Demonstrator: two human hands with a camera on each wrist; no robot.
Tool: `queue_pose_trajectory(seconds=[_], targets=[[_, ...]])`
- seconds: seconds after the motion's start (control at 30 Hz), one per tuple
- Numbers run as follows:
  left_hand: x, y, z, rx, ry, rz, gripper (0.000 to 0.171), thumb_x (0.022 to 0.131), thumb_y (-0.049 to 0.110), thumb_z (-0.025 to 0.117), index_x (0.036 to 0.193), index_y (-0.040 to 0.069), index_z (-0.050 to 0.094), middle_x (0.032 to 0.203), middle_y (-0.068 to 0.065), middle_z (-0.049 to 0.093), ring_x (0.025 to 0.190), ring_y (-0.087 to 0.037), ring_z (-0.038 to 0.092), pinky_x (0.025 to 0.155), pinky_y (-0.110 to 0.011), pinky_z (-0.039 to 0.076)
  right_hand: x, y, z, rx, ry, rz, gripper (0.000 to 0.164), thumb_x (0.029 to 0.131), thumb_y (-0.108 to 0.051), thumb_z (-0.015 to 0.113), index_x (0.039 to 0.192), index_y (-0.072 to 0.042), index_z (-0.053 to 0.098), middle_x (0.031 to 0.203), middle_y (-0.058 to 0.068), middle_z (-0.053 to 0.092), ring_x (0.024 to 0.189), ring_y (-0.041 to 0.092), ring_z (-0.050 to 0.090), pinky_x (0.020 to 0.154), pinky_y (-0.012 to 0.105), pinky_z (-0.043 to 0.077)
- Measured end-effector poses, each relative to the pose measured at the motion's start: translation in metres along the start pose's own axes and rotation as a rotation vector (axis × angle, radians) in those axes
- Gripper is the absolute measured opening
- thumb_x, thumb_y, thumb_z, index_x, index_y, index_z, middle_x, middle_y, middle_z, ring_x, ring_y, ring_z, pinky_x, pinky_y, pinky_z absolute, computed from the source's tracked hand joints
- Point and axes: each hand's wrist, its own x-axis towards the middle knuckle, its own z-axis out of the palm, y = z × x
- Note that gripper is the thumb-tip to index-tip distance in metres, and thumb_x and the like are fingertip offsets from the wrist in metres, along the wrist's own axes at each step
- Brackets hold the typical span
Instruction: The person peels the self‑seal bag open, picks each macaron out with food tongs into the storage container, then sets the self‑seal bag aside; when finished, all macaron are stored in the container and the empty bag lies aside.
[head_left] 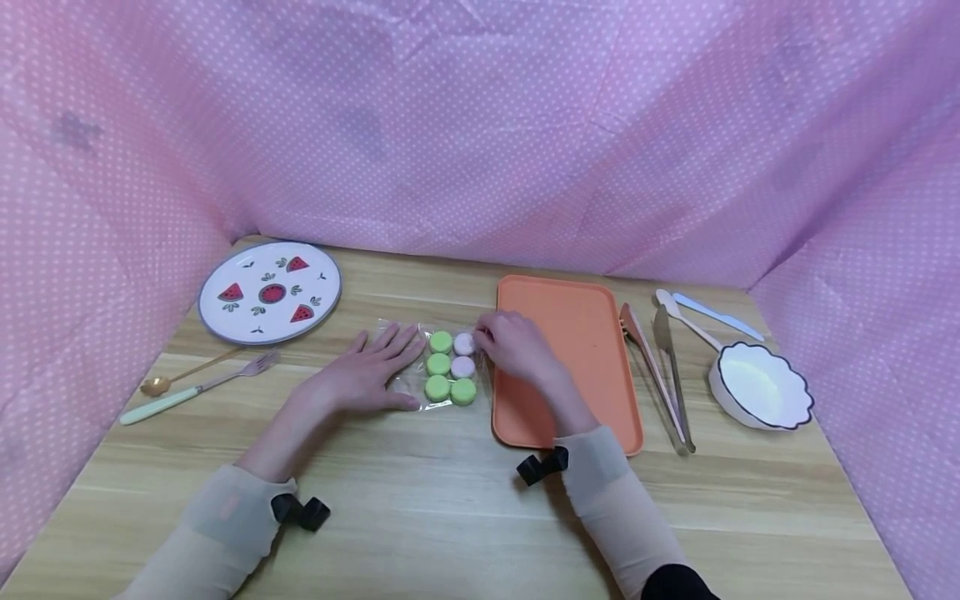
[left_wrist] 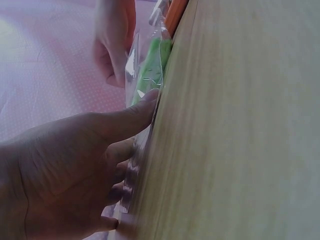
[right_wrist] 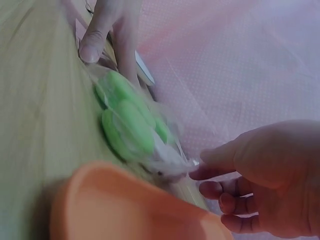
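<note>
A clear plastic bag [head_left: 410, 382] lies on the table, holding several green macarons [head_left: 438, 364] and two pale purple macarons [head_left: 462, 367]. My left hand [head_left: 363, 371] rests with spread, straight fingers on the bag's left part, its thumb along the near edge. At the opposite side, my right hand [head_left: 517, 346] pinches the bag's right edge between thumb and index finger, as the right wrist view shows; its other fingers curl loosely. That hand is over the left side of an orange tray [head_left: 577, 333], beside the purple macarons.
A watermelon-patterned plate [head_left: 322, 283] is at the back left, with a gold spoon [head_left: 156, 386] and a fork [head_left: 225, 381] before it. Right of the tray lie tongs [head_left: 651, 367], a knife [head_left: 672, 367], a white spoon [head_left: 686, 321], a blue-handled utensil [head_left: 720, 316] and a scalloped bowl [head_left: 761, 385].
</note>
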Motion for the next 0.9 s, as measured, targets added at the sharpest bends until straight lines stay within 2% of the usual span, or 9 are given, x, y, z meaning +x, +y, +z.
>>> queue_pose_trajectory(seconds=[0.1,0.43,0.9], targets=[[0.0,0.001,0.0,0.001,0.002,0.0,0.093,0.081,0.072,0.049,0.151,0.027,0.01,0.161,0.0,0.0,0.148,-0.03,0.0,0.114,-0.064,0.006,0.003,-0.004,0.001,-0.004,-0.007,0.014,0.022,0.094,-0.03,0.053,0.076,-0.02,0.061,0.072,-0.004,0.057,0.07,0.015,0.052,0.065,0.031,0.043],[0.0,0.003,0.0,-0.005,-0.008,-0.001,0.092,0.081,0.071,0.05,0.151,0.027,0.01,0.161,0.001,-0.002,0.148,-0.03,-0.001,0.114,-0.064,0.005,0.008,-0.002,0.001,-0.058,-0.005,0.003,0.027,0.09,-0.018,0.053,0.063,-0.016,0.051,0.066,0.001,0.054,0.068,0.018,0.051,0.062,0.034,0.042],[-0.001,0.002,-0.002,-0.004,-0.008,-0.005,0.092,0.081,0.071,0.05,0.151,0.027,0.01,0.161,0.0,-0.001,0.148,-0.031,-0.001,0.114,-0.064,0.005,0.001,0.018,-0.005,-0.048,0.022,0.041,0.021,0.089,-0.019,0.056,0.068,-0.018,0.057,0.072,0.001,0.057,0.072,0.018,0.052,0.065,0.034,0.042]])
